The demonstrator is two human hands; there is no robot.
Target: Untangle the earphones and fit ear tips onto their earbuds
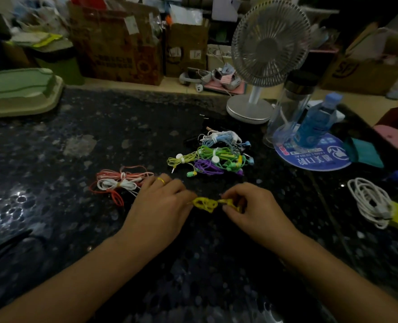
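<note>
Left hand (163,201) and right hand (251,203) each pinch an end of the knotted yellow earphones (207,204) just above the speckled dark stone counter (76,141); a heap of thin bright cords (214,157) lies beyond.

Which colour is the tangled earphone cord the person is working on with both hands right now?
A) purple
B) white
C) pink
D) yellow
D: the left hand and the right hand both pinch the yellow earphones between them, above the dark table.
</note>
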